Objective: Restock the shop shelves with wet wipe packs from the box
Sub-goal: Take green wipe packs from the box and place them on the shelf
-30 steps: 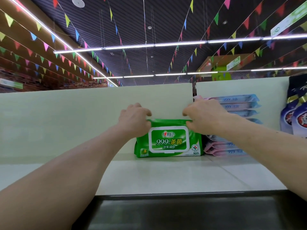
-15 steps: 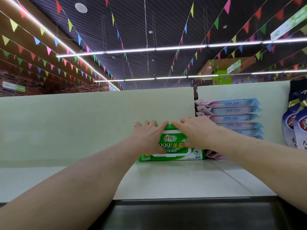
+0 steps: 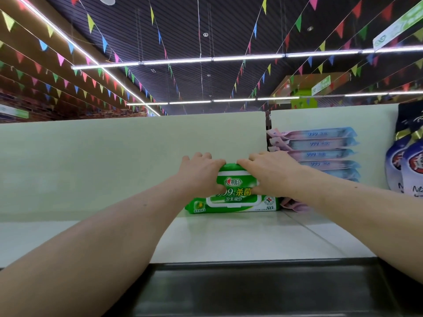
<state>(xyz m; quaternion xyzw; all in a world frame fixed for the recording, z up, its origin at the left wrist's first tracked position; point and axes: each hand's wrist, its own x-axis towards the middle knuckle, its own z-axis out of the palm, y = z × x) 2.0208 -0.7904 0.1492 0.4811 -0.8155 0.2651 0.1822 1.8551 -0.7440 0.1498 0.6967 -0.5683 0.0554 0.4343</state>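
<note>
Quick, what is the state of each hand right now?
Left hand: grips the green plastic wet wipe pack.
Right hand: grips the same pack.

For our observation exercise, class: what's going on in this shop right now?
A person is stocking a white shelf. Their left hand and right hand both hold a green wet wipe pack by its top. It stands on the shelf against the back panel, label facing out. Just to its right sits a stack of pink and blue packs. The box is not in view.
</note>
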